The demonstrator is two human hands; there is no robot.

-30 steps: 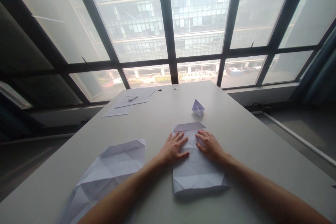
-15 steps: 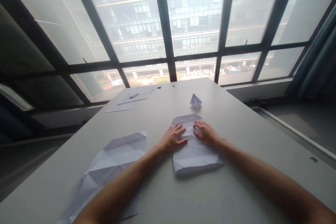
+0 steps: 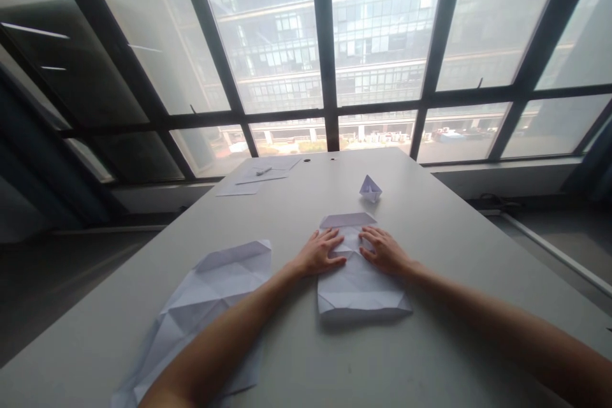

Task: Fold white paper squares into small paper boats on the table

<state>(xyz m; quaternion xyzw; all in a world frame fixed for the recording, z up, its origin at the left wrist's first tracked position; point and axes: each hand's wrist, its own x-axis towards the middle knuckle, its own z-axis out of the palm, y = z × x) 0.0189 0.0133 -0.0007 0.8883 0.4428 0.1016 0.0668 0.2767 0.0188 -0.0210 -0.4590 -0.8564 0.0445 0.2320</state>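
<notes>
A creased white sheet of paper (image 3: 359, 284) lies on the table in front of me, its far and near edges folded over and its near corners turned in. My left hand (image 3: 324, 253) rests on the sheet's left side, fingers spread. On the right side lies my right hand (image 3: 384, 250), its fingers apart and slightly bent, pressing on the paper. Between the two hands a crease runs across the sheet. Just beyond it stands a small folded paper boat (image 3: 370, 189).
A larger creased sheet (image 3: 215, 293) lies at the left, partly under my left forearm. Flat white papers (image 3: 241, 189) with a small pale object (image 3: 263, 171) on them lie at the far left of the white table (image 3: 454, 344). Windows (image 3: 377, 25) rise behind.
The view has turned slightly to the left, so things sit farther right. Both hands stay on the folded sheet, with little visible movement over it.
</notes>
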